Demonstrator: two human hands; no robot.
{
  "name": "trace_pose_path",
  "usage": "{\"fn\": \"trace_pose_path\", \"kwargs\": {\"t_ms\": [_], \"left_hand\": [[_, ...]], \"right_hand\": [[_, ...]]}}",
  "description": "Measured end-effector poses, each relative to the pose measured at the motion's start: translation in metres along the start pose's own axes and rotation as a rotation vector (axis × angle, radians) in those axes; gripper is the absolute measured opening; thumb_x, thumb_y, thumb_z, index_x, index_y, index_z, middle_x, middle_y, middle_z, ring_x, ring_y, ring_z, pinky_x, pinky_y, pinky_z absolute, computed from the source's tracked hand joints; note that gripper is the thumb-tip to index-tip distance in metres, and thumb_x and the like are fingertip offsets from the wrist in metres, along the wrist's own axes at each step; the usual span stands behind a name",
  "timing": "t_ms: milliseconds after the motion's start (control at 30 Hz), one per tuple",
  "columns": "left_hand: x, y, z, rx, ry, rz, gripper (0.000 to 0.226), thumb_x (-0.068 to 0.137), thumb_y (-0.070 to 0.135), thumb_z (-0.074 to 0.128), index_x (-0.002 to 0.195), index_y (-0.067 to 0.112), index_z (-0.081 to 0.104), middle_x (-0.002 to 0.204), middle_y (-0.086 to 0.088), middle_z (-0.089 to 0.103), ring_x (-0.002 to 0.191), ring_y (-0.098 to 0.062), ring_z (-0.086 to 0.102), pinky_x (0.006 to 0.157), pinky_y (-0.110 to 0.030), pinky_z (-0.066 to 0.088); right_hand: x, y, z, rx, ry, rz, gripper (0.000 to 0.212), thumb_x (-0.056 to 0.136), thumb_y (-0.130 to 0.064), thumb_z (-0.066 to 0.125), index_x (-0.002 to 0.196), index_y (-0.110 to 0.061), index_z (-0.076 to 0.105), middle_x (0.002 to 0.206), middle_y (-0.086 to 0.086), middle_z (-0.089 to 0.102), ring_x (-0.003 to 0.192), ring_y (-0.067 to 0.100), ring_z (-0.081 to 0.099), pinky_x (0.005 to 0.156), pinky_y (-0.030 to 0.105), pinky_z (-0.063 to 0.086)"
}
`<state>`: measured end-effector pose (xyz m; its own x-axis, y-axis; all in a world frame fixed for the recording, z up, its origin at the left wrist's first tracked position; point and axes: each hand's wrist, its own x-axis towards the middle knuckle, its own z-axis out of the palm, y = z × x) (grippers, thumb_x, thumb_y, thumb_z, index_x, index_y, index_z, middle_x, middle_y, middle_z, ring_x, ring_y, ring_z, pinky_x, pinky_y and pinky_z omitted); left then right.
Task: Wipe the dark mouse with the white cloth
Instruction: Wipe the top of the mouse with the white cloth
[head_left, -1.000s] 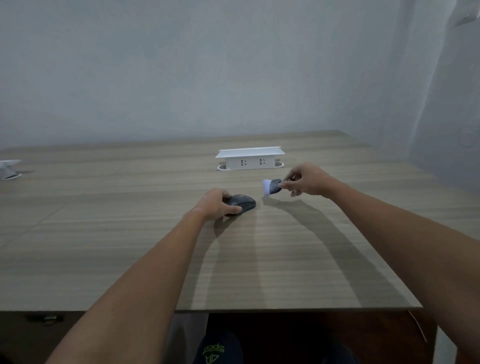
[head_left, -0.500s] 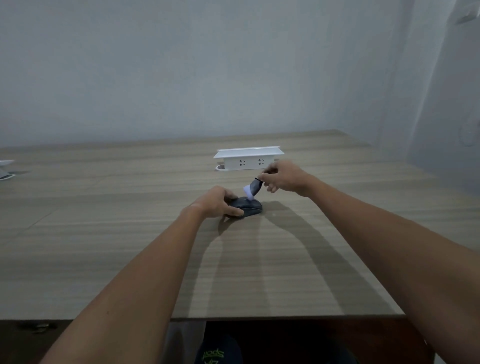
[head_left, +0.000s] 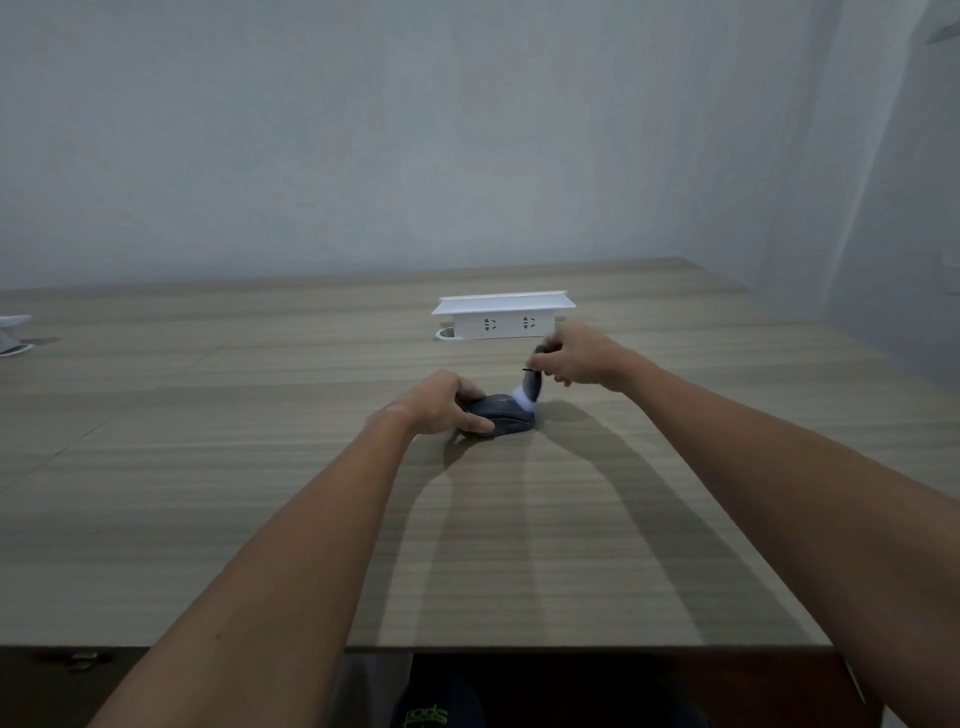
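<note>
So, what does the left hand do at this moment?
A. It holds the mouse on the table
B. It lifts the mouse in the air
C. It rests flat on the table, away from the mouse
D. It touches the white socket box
A: the left hand grips the dark mouse, which sits on the table.

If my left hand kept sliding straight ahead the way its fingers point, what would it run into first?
The left hand already grips the dark mouse, so it would push that first. Just beyond, the white-tipped tool in the right hand sits at the mouse's far end; exact depth is unclear.
</note>
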<state>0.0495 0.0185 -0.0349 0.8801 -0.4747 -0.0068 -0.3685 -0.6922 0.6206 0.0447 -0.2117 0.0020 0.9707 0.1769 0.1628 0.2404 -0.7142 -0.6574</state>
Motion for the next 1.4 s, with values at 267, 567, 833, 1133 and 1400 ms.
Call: {"fn": "trace_pose_path", "kwargs": {"t_ms": [267, 567, 833, 1133, 1400], "left_hand": [[0.001, 0.0, 0.0, 0.017, -0.011, 0.006, 0.04, 0.077, 0.027, 0.08, 0.115, 0.015, 0.071, 0.106, 0.001, 0.075, 0.101, -0.016, 0.069, 0.102, -0.038, 0.049], [-0.001, 0.002, 0.0, 0.031, -0.011, 0.012, 0.041, 0.079, 0.026, 0.078, 0.117, 0.014, 0.07, 0.109, -0.001, 0.075, 0.102, -0.019, 0.068, 0.102, -0.039, 0.049], [-0.002, 0.003, 0.001, 0.024, -0.013, 0.01, 0.044, 0.081, 0.025, 0.077, 0.122, 0.014, 0.068, 0.114, -0.002, 0.073, 0.104, -0.017, 0.067, 0.101, -0.032, 0.048], [-0.001, 0.0, 0.001, 0.023, 0.001, 0.009, 0.04, 0.079, 0.026, 0.079, 0.116, 0.015, 0.071, 0.106, -0.002, 0.076, 0.101, -0.018, 0.07, 0.1, -0.038, 0.051], [0.001, 0.0, 0.003, 0.025, 0.012, -0.013, 0.04, 0.078, 0.026, 0.079, 0.115, 0.014, 0.071, 0.105, -0.002, 0.076, 0.1, -0.019, 0.07, 0.1, -0.041, 0.051]], "right_hand": [[0.002, -0.003, -0.001, 0.074, 0.0, -0.039, 0.026, 0.092, -0.022, 0.066, 0.088, 0.003, 0.072, 0.067, 0.003, 0.058, 0.057, 0.013, 0.052, 0.052, 0.023, 0.046], [0.009, -0.009, -0.001, -0.074, -0.038, -0.028, 0.027, 0.092, -0.024, 0.064, 0.09, 0.002, 0.072, 0.072, 0.008, 0.062, 0.058, 0.015, 0.053, 0.053, 0.025, 0.044], [0.008, -0.008, 0.0, 0.059, 0.007, -0.029, 0.03, 0.092, -0.024, 0.065, 0.089, 0.004, 0.07, 0.069, 0.003, 0.058, 0.056, 0.012, 0.051, 0.054, 0.024, 0.045], [0.005, -0.005, -0.002, 0.047, 0.001, -0.027, 0.029, 0.091, -0.023, 0.065, 0.088, 0.006, 0.071, 0.07, 0.004, 0.059, 0.057, 0.013, 0.052, 0.052, 0.024, 0.045], [-0.004, -0.003, -0.001, -0.003, 0.026, -0.049, 0.026, 0.09, -0.024, 0.065, 0.085, 0.001, 0.072, 0.068, 0.003, 0.06, 0.055, 0.012, 0.053, 0.051, 0.024, 0.045]]}}
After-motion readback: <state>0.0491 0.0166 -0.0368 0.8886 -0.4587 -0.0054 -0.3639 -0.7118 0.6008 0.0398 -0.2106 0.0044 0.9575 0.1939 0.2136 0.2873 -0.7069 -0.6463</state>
